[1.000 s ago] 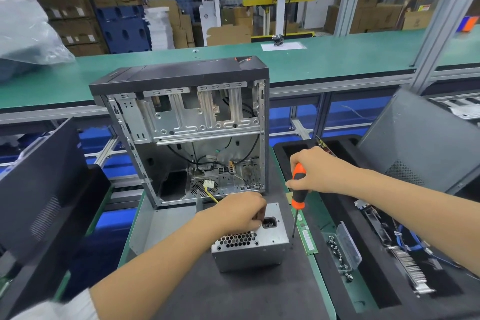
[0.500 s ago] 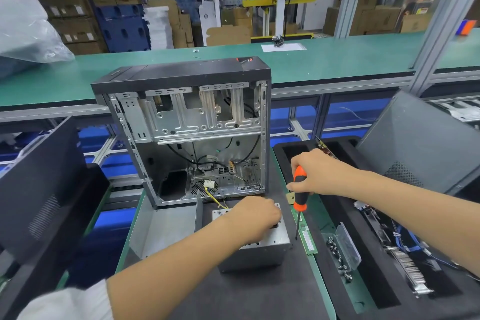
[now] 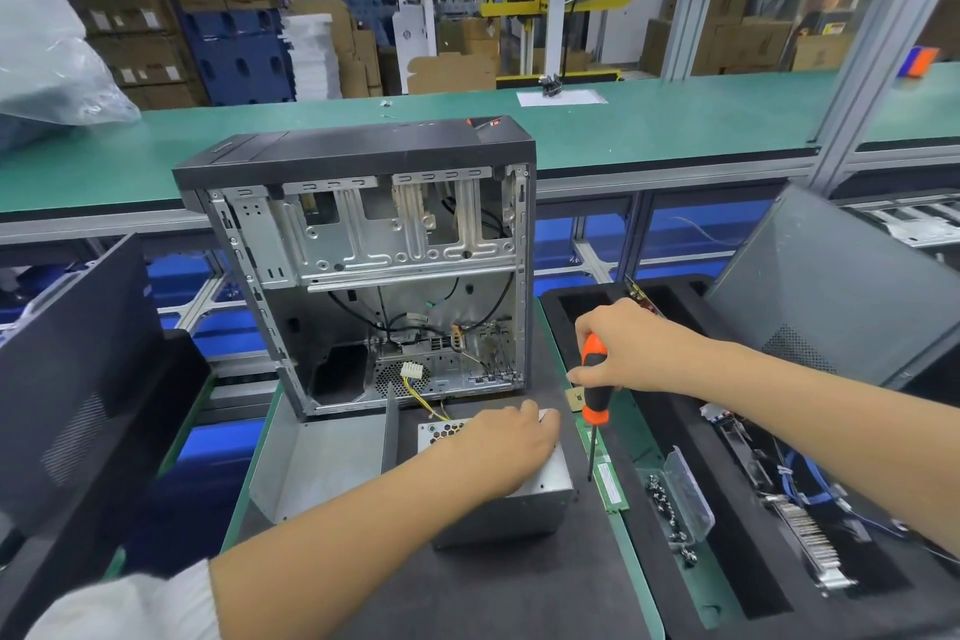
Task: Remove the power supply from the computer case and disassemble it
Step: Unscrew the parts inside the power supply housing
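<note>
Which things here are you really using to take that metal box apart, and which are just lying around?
In use:
power supply, held by left hand
screwdriver, gripped by right hand
computer case

Lying about:
memory stick
clear screw box
plastic bag

Hidden and cut-off parts

Most of power supply (image 3: 524,509) top covered by left hand (image 3: 506,450); fingertips out of sight. Screws in clear box (image 3: 685,499) too small to tell; background people blurred.
</note>
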Available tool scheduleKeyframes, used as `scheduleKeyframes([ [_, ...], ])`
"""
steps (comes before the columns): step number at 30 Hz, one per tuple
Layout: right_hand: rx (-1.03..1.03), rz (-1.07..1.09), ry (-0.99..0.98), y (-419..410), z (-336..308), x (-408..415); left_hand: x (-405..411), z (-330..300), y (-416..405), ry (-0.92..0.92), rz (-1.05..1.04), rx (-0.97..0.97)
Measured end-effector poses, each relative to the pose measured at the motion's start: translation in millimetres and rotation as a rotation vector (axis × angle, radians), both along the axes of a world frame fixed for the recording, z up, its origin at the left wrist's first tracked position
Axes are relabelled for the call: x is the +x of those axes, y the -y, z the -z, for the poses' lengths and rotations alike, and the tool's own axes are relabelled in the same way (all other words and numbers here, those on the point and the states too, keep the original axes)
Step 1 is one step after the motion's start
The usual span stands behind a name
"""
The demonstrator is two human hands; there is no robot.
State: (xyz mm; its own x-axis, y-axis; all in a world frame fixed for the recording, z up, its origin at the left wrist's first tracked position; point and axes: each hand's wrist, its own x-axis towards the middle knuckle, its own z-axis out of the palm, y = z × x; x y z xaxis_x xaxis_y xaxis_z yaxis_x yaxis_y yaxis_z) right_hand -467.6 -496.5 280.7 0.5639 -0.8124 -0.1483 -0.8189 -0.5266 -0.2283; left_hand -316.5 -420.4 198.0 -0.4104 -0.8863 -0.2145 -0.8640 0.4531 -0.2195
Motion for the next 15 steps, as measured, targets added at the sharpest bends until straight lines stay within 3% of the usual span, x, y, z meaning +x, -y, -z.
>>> scheduleKeyframes([
  [5,-0.021,-0.004,-0.025,2.2,3.2,-4.0,6.8,7.9,-11.0,0.087,0.144,-0.270],
  [9,-0.011,-0.003,-0.031,3.3,4.9,-4.9,9.0,9.8,-17.2,0.115,0.072,-0.392],
  [15,-0.006,0.001,-0.023,3.7,9.2,-5.0,4.4,15.5,-18.5,0.059,0.018,-0.377],
])
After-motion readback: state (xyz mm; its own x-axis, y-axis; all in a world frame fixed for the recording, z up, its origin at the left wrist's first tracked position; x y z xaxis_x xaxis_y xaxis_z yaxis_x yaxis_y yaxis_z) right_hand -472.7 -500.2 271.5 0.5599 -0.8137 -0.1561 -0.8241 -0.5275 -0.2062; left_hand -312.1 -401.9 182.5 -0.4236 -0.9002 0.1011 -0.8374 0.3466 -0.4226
